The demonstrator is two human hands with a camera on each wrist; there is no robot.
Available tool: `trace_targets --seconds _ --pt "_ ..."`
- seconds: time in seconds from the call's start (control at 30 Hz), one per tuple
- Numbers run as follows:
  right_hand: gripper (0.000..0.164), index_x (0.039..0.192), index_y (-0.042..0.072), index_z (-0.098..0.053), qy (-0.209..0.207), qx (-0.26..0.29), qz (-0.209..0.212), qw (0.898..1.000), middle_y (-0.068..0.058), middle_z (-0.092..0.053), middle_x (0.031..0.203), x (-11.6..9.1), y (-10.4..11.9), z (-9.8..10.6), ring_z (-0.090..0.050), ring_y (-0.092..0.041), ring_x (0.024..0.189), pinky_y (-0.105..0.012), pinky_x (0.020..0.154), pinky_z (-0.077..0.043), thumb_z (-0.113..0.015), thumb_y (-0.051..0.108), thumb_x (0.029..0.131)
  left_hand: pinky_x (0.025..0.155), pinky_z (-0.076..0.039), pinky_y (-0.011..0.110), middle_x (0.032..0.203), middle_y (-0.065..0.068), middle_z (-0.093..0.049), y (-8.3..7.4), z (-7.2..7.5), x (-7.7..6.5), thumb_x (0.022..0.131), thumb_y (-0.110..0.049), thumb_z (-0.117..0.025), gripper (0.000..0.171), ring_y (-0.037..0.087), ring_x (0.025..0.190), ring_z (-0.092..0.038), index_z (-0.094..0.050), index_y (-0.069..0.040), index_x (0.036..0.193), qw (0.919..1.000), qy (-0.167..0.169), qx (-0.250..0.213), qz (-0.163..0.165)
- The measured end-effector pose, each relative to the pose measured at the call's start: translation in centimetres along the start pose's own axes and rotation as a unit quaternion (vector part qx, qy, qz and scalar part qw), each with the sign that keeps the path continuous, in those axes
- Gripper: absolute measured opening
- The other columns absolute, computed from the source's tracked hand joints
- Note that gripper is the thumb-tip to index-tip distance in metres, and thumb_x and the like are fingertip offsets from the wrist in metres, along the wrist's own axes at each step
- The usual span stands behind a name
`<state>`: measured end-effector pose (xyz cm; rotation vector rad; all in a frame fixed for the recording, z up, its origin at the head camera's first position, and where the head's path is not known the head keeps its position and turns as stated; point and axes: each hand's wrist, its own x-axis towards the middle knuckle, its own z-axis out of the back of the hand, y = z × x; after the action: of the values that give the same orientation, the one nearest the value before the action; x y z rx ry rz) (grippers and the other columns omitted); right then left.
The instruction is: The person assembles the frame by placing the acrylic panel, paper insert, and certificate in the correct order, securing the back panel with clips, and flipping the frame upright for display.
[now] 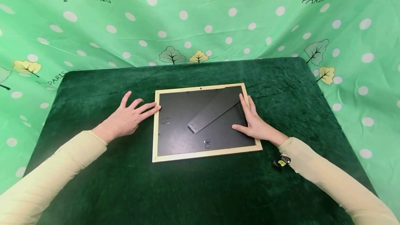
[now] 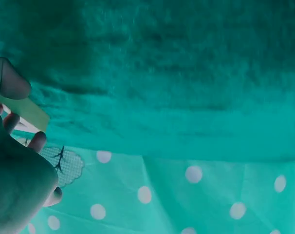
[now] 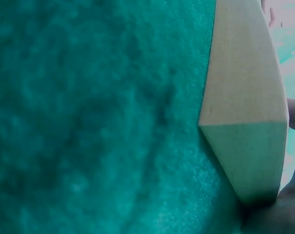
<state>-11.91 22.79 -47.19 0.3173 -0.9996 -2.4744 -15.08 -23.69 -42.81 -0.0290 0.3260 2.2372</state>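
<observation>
A picture frame (image 1: 187, 156) with a pale wood border lies face down in the head view, its black backing board (image 1: 175, 114) upward. A black easel leg (image 1: 212, 115) runs slantwise across the board. Straight, spread fingers of my left hand (image 1: 125, 120) touch the frame's left edge with their tips. On the right side, my right hand (image 1: 254, 124) rests over the border, fingers extended and thumb spread on the board. The left wrist view catches part of the left hand (image 2: 21, 180) beside the frame's pale corner. Another wooden corner (image 3: 245, 97) fills the right wrist view's right side.
Dark green velvety cloth (image 1: 193, 197) covers the table under the frame. Behind and at both sides hangs a light green curtain (image 1: 206, 13) with white dots and trees. Small metal hangers (image 1: 207, 143) sit on the board. A dark band with a yellow-green tag (image 1: 282, 162) is at the right wrist.
</observation>
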Motion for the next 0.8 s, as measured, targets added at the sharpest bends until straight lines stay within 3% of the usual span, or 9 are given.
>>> trace_targets --seconds 0.3,0.4,0.53,0.6,0.7,0.8 --pt "0.102 0.154 0.013 0.013 0.000 -0.003 -0.007 1.000 -0.020 0.026 0.153 -0.1 0.2 -0.1 0.024 -0.035 0.140 -0.068 0.104 -0.014 -0.067 0.026 0.092 0.105 -0.006 0.067 0.146 0.004 -0.040 0.6 0.8 0.4 0.075 -0.003 -0.073 0.084 0.038 0.118 -0.041 -0.038 -0.020 0.149 0.9993 0.007 0.028 -0.022" --pt "0.102 0.154 0.013 0.013 0.000 -0.001 -0.008 1.000 -0.020 0.026 0.153 -0.1 0.3 -0.1 0.024 -0.034 0.140 -0.068 0.104 -0.014 -0.067 0.026 0.092 0.104 -0.010 0.067 0.145 0.003 -0.040 0.8 1.1 0.4 0.076 -0.007 -0.074 0.082 0.037 0.119 -0.041 -0.039 -0.022 0.149 0.9996 0.014 0.018 -0.018" --pt "0.102 0.154 0.015 0.014 0.003 0.003 -0.012 1.000 -0.020 0.027 0.153 -0.2 0.4 -0.1 0.025 -0.032 0.140 -0.068 0.104 -0.015 -0.067 0.028 0.092 0.099 -0.016 0.067 0.147 0.004 -0.037 1.0 1.0 0.3 0.083 -0.013 -0.070 0.074 0.038 0.122 -0.038 -0.039 -0.025 0.149 0.9961 0.028 -0.082 0.013" --pt "0.102 0.154 0.015 0.014 0.002 0.004 -0.013 1.000 -0.019 0.027 0.153 -0.2 0.4 -0.1 0.025 -0.032 0.140 -0.068 0.104 -0.014 -0.067 0.028 0.092 0.096 -0.022 0.066 0.146 0.007 -0.038 0.8 0.6 0.4 0.089 -0.016 -0.065 0.063 0.039 0.121 -0.038 -0.042 -0.025 0.147 0.9851 0.018 -0.167 0.037" --pt "0.102 0.154 0.015 0.013 0.001 0.005 -0.012 1.000 -0.019 0.026 0.154 -0.2 0.4 -0.1 0.024 -0.032 0.141 -0.069 0.103 -0.014 -0.067 0.028 0.092 0.091 -0.031 0.062 0.142 0.012 -0.041 0.4 -0.5 0.3 0.094 -0.026 -0.063 0.053 0.039 0.119 -0.039 -0.046 -0.021 0.145 0.9621 -0.016 -0.266 0.059" --pt "0.102 0.154 0.016 0.013 0.002 0.005 -0.016 1.000 -0.020 0.026 0.153 -0.3 0.5 0.0 0.024 -0.032 0.141 -0.069 0.103 -0.014 -0.067 0.029 0.092 0.089 -0.034 0.059 0.143 0.014 -0.040 -0.1 -1.4 0.0 0.091 -0.041 -0.066 0.062 0.039 0.120 -0.037 -0.046 -0.018 0.145 0.9500 -0.043 -0.303 0.062"
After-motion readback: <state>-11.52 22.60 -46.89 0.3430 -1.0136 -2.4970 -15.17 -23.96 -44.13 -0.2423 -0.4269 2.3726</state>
